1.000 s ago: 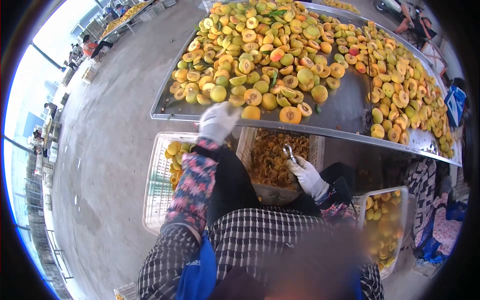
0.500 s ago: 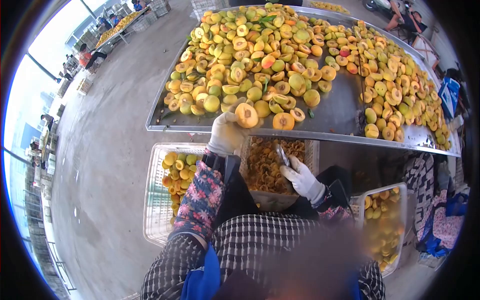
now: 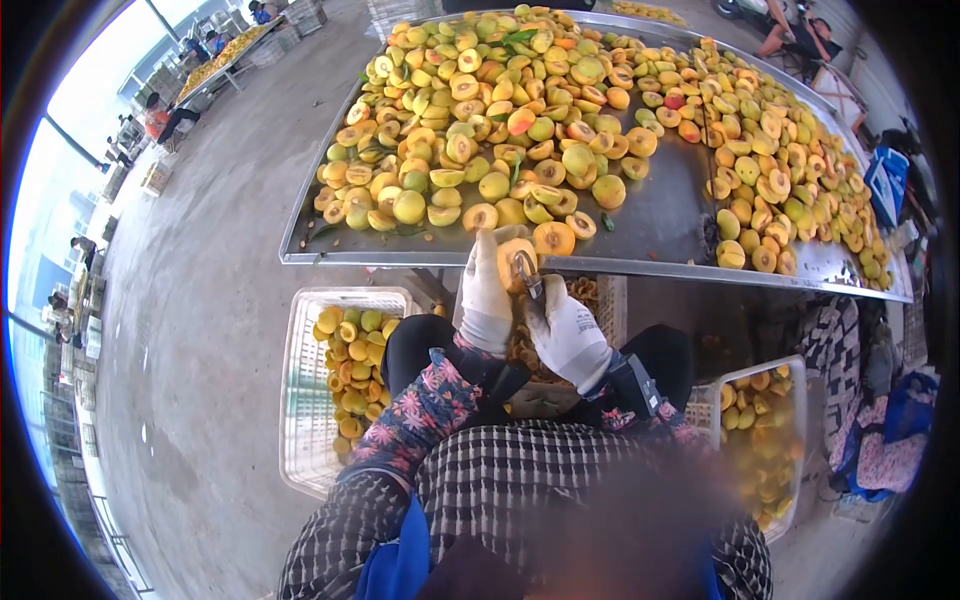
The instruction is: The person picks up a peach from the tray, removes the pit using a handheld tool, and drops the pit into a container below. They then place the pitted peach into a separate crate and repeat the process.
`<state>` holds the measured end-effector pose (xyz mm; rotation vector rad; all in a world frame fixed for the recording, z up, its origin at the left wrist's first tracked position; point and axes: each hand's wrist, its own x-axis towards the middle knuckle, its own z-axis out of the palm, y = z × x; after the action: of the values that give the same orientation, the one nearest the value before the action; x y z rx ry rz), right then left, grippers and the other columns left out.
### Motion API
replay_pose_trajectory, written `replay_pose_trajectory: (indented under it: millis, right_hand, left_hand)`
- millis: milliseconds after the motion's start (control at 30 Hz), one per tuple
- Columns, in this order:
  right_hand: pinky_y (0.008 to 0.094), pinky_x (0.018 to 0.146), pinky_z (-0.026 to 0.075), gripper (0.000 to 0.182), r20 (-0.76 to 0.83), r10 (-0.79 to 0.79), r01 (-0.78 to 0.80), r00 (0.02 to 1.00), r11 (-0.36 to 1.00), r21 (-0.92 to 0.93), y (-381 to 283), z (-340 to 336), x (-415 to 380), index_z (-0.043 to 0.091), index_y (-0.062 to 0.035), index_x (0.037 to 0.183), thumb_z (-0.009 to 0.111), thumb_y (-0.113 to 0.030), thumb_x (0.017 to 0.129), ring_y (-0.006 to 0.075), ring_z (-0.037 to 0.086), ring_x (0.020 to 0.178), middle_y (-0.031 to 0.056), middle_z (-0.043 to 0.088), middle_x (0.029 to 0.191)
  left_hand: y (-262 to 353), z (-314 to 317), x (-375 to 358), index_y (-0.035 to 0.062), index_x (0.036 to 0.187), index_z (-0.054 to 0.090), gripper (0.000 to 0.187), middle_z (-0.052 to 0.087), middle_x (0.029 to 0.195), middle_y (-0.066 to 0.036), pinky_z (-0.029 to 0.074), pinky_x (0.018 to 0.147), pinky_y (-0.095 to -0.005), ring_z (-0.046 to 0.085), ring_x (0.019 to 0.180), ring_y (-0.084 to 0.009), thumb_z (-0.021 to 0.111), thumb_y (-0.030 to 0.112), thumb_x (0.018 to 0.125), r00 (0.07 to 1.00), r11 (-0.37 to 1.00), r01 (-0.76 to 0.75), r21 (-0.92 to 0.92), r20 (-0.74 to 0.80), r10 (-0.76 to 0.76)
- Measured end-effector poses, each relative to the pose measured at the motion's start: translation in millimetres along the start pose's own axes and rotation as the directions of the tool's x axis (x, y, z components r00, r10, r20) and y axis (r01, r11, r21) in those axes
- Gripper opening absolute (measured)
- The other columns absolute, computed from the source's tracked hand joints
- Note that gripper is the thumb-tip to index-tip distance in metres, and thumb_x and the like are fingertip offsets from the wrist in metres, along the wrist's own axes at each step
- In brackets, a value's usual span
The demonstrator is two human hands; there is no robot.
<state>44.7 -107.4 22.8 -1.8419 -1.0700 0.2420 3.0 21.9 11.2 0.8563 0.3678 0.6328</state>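
Note:
My left hand, in a white glove, is closed around a halved yellow peach, its cut face turned up toward me. In my gloved right hand is a metal pitting tool. The tool's curved tip touches the cut face around the pit, just past the front edge of the metal table. Another peach half lies cut side up near that edge. Below my hands stands a crate of brown scraps, partly hidden by my arms.
Many halved peaches are heaped on the table, with a second pile to the right. A white basket of peaches stands at my left, another crate at my right. Other people sit farther off at the left and upper right.
My left hand has drawn the peach half down off the table's edge toward me. My right hand has risen, bringing the pitting tool onto the cut face.

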Motion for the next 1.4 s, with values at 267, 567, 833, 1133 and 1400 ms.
replay_pose_trajectory:
  millis: [267,567,833,1133,1400]
  right_hand:
    - [0.0538,0.062,0.046,0.029,0.139,0.069,-0.048,0.988,0.988,-0.145,0,-7,-6,0.043,0.0014,0.109,0.055,-0.018,0.091,0.0464,0.061,0.072,0.0274,0.062,0.075]
    - [0.0481,0.066,0.048,0.041,0.323,0.012,-0.015,0.946,1.000,0.007,30,-8,-23,0.043,0.0013,0.121,0.059,-0.014,0.086,0.0448,0.062,0.078,0.0261,0.063,0.082]
    - [0.0327,0.053,0.043,0.026,0.450,0.092,-0.338,0.888,0.794,0.505,36,-2,-28,0.048,-0.0060,0.115,0.053,-0.024,0.097,0.0231,0.053,0.054,0.0061,0.055,0.070]
    - [0.0245,0.037,0.027,0.021,0.756,0.208,-0.746,0.621,-0.140,0.651,23,-20,-31,0.054,-0.0132,0.102,0.047,-0.033,0.101,0.0093,0.033,0.039,-0.0023,0.041,0.060]
    - [0.0229,0.037,0.027,0.026,0.736,0.029,-0.710,0.676,-0.243,0.661,37,-33,-47,0.055,-0.0084,0.102,0.044,-0.032,0.102,0.0082,0.034,0.040,-0.0020,0.042,0.064]
  left_hand:
    - [12,6,-4,-0.0016,0.110,0.054,0.048,0.062,0.099,-0.015,0.057,0.072,-0.0363,0.065,0.083,-0.0245,0.043,0.044,0.101,0.986,0.990,0.143,-0.013,-0.088,-0.143]
    - [19,-15,10,-0.0046,0.099,0.063,0.049,0.067,0.089,-0.011,0.055,0.068,-0.0289,0.065,0.073,-0.0176,0.048,0.042,0.099,0.902,0.812,0.272,0.516,0.158,-0.402]
    - [16,-9,11,-0.0020,0.104,0.060,0.045,0.067,0.094,-0.016,0.056,0.069,-0.0330,0.067,0.077,-0.0252,0.056,0.042,0.095,0.825,0.831,0.401,0.387,0.241,-0.510]
    - [-4,9,0,0.0036,0.097,0.057,0.037,0.064,0.093,-0.015,0.058,0.066,-0.0430,0.066,0.078,-0.0302,0.054,0.040,0.097,0.877,0.869,0.481,-0.117,0.077,-0.475]
    - [-18,4,9,0.0017,0.100,0.061,0.037,0.067,0.090,-0.012,0.056,0.067,-0.0353,0.066,0.075,-0.0240,0.052,0.037,0.098,0.947,0.948,0.318,-0.007,0.048,-0.318]
